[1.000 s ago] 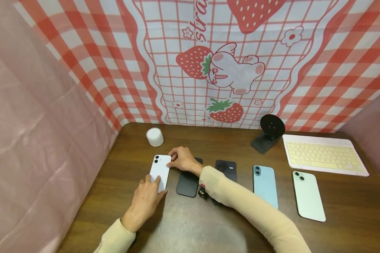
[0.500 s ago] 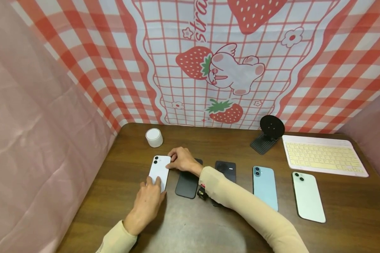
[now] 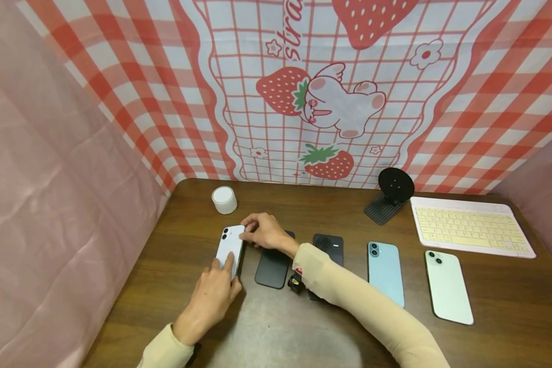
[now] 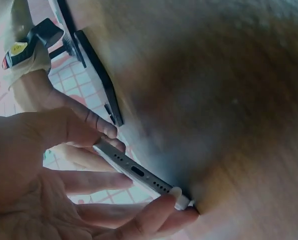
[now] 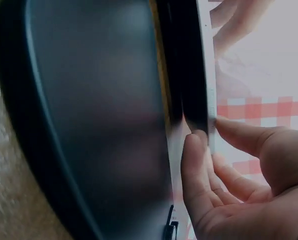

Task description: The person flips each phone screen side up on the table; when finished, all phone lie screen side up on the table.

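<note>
A white phone (image 3: 230,244), dual cameras facing up, is tilted with its right edge raised off the wooden table. My left hand (image 3: 211,292) grips its near end; in the left wrist view, thumb and fingers hold opposite sides around the charging port (image 4: 137,171). At the far right corner my right hand (image 3: 267,232) pinches the phone between thumb and fingertips. In the right wrist view the white phone's edge (image 5: 211,85) and dark screen side show. A black phone (image 3: 271,273) lies under my right forearm, partly hidden.
Right of these lie a dark phone (image 3: 335,249) partly under the sleeve, a light blue phone (image 3: 386,273) and a pale green phone (image 3: 450,286). Behind stand a white cylinder (image 3: 224,200), a black phone stand (image 3: 395,185) and a keyboard (image 3: 474,226). Patterned cloth hangs at the back.
The white phone lay flat beneath both hands; now its right edge is lifted and its dark side edge shows. My right fingers have shifted slightly left with it.
</note>
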Demonstrator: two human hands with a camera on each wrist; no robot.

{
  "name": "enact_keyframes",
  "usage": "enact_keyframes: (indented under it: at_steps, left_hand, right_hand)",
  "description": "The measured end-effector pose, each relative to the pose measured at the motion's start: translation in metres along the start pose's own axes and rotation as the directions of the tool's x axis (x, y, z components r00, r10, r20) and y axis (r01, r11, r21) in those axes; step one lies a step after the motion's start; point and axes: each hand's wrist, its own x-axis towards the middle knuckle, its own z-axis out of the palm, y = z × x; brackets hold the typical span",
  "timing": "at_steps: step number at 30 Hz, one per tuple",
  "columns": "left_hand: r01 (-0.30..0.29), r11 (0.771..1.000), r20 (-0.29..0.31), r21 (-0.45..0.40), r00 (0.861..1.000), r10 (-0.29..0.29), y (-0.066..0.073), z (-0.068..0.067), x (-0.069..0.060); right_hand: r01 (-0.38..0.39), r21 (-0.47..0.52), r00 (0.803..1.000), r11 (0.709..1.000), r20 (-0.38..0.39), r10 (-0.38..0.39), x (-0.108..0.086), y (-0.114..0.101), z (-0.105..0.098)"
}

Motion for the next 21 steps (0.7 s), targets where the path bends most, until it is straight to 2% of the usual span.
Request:
enact_keyframes:
  at_steps: [2, 9, 12, 15, 21]
  left_hand:
    - [0.0, 0.999, 0.012, -0.036, 1.0, 0.0, -0.002, -0.003, 0.001]
    - [0.021, 0.988, 0.111, -0.156, 0.994, -0.003, -0.011, -0.013, 0.003]
    - [0.003, 0.985, 0.119, -0.174, 0.993, 0.018, -0.015, -0.016, 0.003]
    - [-0.012, 0.981, 0.119, -0.193, 0.992, 0.035, -0.019, -0.017, 0.003]
    - [-0.028, 0.972, 0.097, -0.233, 0.994, 0.052, -0.024, -0.017, 0.005]
  right_hand:
    - [0.008, 0.05, 1.0, 0.999, 0.008, -0.008, -0.002, 0.0, 0.0]
    - [0.022, 0.176, 0.999, 0.984, 0.041, -0.03, -0.004, 0.001, 0.0]
    - [0.014, 0.212, 0.997, 0.977, 0.065, -0.029, -0.004, 0.003, 0.0]
    - [0.016, 0.213, 0.996, 0.977, 0.079, -0.033, -0.006, 0.005, 0.002]
    - [0.043, 0.137, 0.995, 0.99, 0.083, -0.055, -0.006, 0.01, 0.003]
